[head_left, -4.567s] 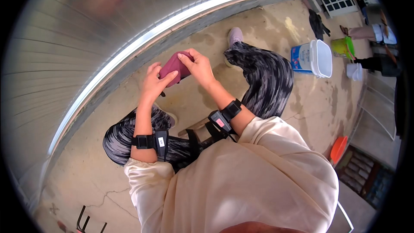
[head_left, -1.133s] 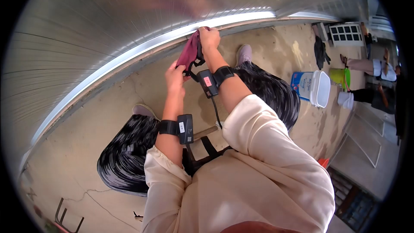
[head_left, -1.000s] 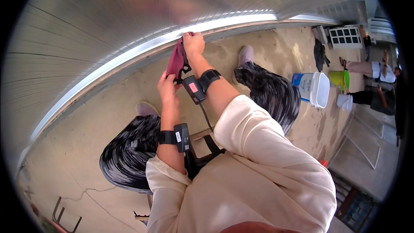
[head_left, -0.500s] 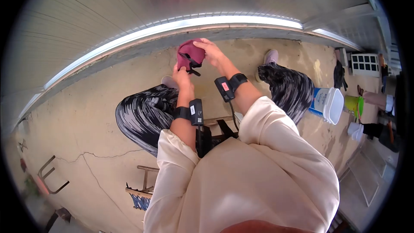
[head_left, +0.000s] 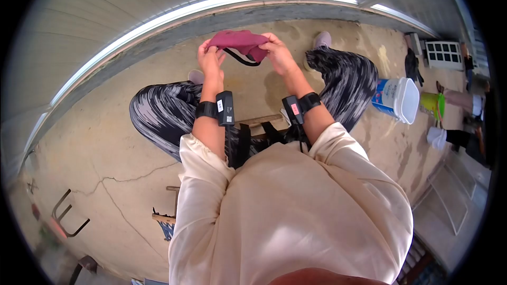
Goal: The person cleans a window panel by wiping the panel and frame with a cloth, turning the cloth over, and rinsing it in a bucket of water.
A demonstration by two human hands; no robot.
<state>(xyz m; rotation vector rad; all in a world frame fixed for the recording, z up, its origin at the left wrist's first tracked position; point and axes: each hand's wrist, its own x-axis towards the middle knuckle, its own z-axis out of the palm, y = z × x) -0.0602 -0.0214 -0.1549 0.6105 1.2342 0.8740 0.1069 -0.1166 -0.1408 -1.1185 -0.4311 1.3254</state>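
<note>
Fabric [head_left: 238, 38], maroon and soft-looking, spans the space between the two hands I am watching from my end. The left hand [head_left: 211, 58] pinches one end of it, and the right hand [head_left: 279, 54] grasps the other, thumb and fingers closed on it; neither has let go. On the side nearest the body, between the hands, a dark strap [head_left: 247, 63] hangs in a curved loop, though I cannot tell how it is fastened. For this two-handed hold I would ask for a light, even pull from both sides, so the fabric stays spread rather than bunched, with fingertips kept out of the loop and both wrists turned together. Back from the hands, a left box [head_left: 226, 108] and a right box [head_left: 292, 110] sit strapped on the forearms; I would keep them from knocking each other. Below the hands I see floor [head_left: 253, 87], and beyond them a panelled wall [head_left: 158, 0]. Well to the right of the right hand stands a white-and-blue bucket [head_left: 388, 97], with a green bucket [head_left: 432, 105] farther out.
</note>
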